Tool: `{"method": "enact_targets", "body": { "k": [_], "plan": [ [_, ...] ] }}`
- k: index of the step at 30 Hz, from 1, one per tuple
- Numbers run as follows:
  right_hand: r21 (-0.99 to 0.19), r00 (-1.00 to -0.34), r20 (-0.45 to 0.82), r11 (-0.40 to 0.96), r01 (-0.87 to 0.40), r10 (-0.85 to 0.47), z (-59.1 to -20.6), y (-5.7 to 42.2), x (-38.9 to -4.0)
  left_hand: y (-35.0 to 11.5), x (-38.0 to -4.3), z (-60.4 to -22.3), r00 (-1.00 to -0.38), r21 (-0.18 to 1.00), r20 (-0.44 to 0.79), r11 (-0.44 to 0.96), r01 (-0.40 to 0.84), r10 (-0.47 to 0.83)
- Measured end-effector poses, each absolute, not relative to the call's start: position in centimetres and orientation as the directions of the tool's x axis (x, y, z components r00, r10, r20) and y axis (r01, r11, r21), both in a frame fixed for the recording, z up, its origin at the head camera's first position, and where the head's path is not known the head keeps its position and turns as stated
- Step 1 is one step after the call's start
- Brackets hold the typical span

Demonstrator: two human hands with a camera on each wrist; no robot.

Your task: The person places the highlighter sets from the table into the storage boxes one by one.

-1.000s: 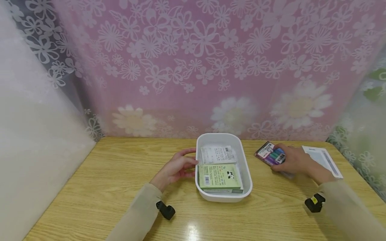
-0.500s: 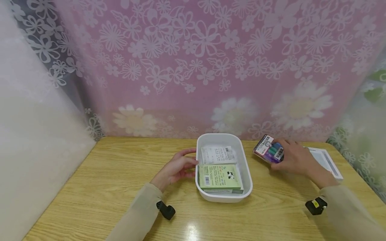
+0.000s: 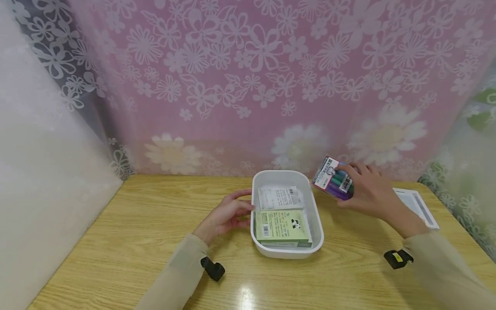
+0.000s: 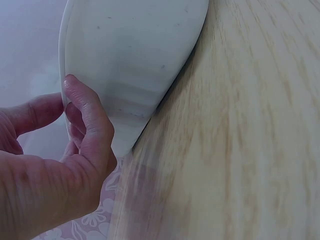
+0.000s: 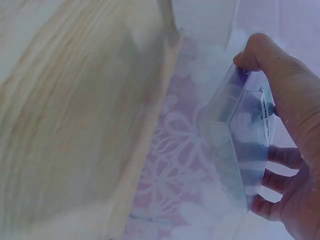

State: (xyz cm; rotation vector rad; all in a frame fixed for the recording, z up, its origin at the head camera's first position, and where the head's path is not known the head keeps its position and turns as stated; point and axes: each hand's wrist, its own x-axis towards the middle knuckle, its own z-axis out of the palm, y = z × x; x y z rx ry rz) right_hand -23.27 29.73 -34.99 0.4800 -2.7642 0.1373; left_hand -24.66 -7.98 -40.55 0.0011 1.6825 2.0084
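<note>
One clear pack [image 3: 336,184] has come left and up since half a second ago, nearer the white tub [image 3: 286,253]; your right hand [image 3: 370,189] grips it, tilted, above the bench [image 3: 155,211]. Your left hand [image 3: 228,215] pinches the tub's rim, as before. Purple, green and blue show through the pack, beside a white label [image 3: 324,173]. Your right hand hides one end, and you can't make out the label's small print.
</note>
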Motion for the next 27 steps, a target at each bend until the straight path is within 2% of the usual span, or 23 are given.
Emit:
{"method": "enact_targets", "body": {
  "k": [7,27],
  "plan": [
    [0.006,-0.826,0.412,0.908,-0.420,-0.385,-33.9,27.9,-23.5,-7.9,-24.6,-40.5,-0.863,0.915,-0.321,-0.107,-0.388,0.390],
    [0.083,-0.759,0.405,0.847,-0.525,-0.510,-32.3,22.3,-25.1,-8.0,-24.6,-40.4,-0.860,0.920,-0.311,-0.099,-0.379,0.404]
  ]
}}
